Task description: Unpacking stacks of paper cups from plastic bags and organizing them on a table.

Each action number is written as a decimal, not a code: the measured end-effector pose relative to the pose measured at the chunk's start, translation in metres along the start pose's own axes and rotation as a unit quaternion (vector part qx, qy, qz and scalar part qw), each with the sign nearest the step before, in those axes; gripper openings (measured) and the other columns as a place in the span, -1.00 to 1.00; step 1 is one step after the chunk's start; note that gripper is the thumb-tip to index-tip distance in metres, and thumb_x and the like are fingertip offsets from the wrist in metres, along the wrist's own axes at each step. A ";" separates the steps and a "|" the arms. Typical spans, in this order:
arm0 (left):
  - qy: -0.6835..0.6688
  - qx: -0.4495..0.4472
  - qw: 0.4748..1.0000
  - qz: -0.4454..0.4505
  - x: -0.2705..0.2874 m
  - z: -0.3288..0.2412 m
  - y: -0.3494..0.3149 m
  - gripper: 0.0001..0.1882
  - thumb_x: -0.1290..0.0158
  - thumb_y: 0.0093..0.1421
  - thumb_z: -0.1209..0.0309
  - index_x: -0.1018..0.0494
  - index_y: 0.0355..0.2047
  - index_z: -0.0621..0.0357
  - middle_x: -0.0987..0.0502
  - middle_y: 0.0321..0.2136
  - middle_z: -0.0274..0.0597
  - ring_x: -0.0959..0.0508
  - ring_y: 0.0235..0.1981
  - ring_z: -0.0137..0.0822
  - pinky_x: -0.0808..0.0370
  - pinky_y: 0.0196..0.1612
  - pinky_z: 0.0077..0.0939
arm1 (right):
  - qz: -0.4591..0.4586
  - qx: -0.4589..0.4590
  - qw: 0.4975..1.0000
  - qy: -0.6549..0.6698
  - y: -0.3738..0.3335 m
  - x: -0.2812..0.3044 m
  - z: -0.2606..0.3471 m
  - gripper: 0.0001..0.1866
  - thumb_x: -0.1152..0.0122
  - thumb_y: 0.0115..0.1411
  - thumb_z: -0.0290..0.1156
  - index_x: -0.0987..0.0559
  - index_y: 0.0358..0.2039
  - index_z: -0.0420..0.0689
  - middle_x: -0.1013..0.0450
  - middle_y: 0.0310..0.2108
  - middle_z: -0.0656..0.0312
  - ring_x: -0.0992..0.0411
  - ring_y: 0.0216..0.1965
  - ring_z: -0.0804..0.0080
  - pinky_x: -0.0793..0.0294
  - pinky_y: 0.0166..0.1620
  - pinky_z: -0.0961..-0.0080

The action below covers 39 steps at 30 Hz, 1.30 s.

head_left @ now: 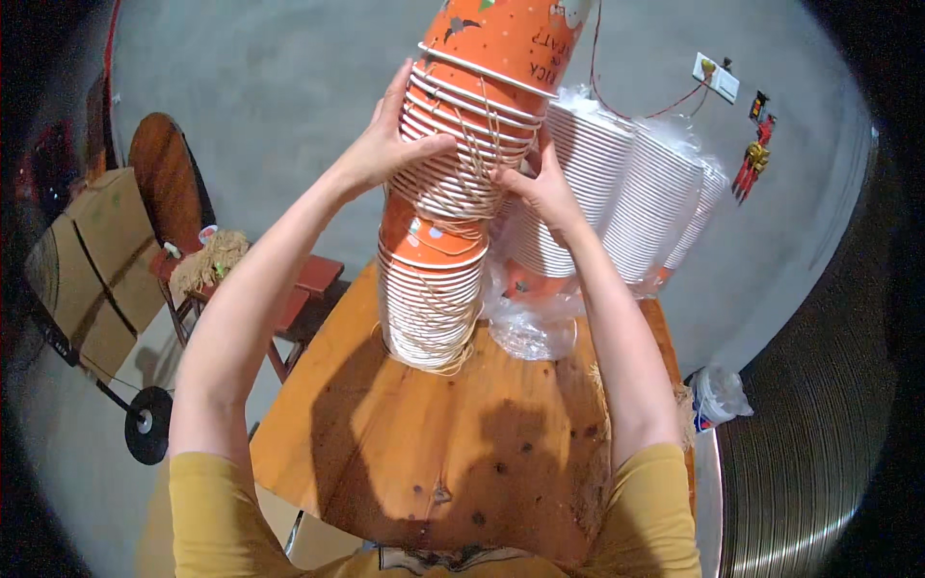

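Note:
Both hands grip the sides of a tall nested stack of orange paper buckets [462, 135] with white rims. My left hand [381, 149] is wrapped around its left side, thumb across the rims. From the right, my right hand [547, 193] presses in with its thumb in front; its other fingers are partly hidden behind. The stack is upside down, leans to the right, and runs out of view at the top. Thin tan cords [482, 135] cross its rims. Directly below, another inverted bucket stack [431, 303] rests on the wooden table [434, 453], also corded.
Plastic-wrapped bucket stacks [650, 178] stand behind at the right, with crumpled clear plastic [535, 328] before them. Cardboard boxes [111, 241] and a red bench [313, 275] are at the left. A ridged metal shutter [819, 414] curves along the right. Wires hang near the wall socket [716, 77].

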<state>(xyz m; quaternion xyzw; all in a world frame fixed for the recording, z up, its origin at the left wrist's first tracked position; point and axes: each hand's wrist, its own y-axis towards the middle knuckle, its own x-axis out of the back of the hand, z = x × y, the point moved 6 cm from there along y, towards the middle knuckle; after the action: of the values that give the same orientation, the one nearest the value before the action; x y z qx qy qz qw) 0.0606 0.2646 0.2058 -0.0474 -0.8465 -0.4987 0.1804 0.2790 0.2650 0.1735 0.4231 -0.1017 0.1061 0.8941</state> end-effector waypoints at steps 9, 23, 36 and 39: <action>0.026 0.100 0.990 -0.093 0.019 0.041 -0.029 0.01 -0.02 0.10 -0.16 0.26 0.32 0.08 0.00 0.14 0.10 -0.02 0.22 0.00 0.03 0.27 -0.14 | 0.039 -0.043 0.998 0.035 0.031 -0.038 -0.002 -0.09 -0.23 0.12 -0.04 0.04 0.28 -0.17 -0.10 0.23 0.12 -0.08 0.23 0.35 -0.04 0.24 0.40; -0.005 0.108 0.987 -0.117 -0.030 0.005 -0.096 0.05 -0.08 0.05 -0.16 0.23 0.31 0.10 -0.02 0.09 0.06 -0.05 0.20 -0.01 0.02 0.26 -0.12 | -0.040 -0.102 0.993 0.043 -0.061 -0.024 -0.013 0.10 -0.28 -0.01 0.15 0.13 0.26 -0.25 -0.08 0.23 -0.08 -0.07 0.25 0.17 -0.06 0.24 0.34; -0.158 0.043 0.981 -0.105 0.019 -0.163 -0.086 -0.08 0.15 0.17 -0.23 0.15 0.32 0.09 0.09 0.31 -0.11 0.06 0.31 -0.26 0.03 0.28 -0.32 | -0.035 -0.045 0.991 0.122 -0.098 0.030 0.138 -0.16 -0.01 0.26 -0.06 0.15 0.31 -0.26 -0.12 0.21 0.06 -0.13 0.19 0.34 -0.14 0.18 0.49; -0.158 0.082 0.977 -0.114 -0.002 -0.157 -0.079 -0.13 0.00 0.19 0.01 0.15 0.30 0.18 -0.02 0.27 -0.07 -0.03 0.29 -0.25 0.04 0.29 -0.36 | 0.043 -0.119 0.989 0.078 -0.091 -0.012 0.139 -0.07 0.05 0.22 0.15 0.11 0.28 -0.32 -0.04 0.25 0.01 -0.06 0.24 0.25 -0.02 0.25 0.38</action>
<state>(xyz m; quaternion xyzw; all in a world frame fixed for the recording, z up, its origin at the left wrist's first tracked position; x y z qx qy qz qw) 0.0823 0.0900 0.2089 -0.0141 -0.9022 -0.4310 -0.0104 0.2797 0.0991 0.1901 0.2994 -0.0617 0.1643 0.9379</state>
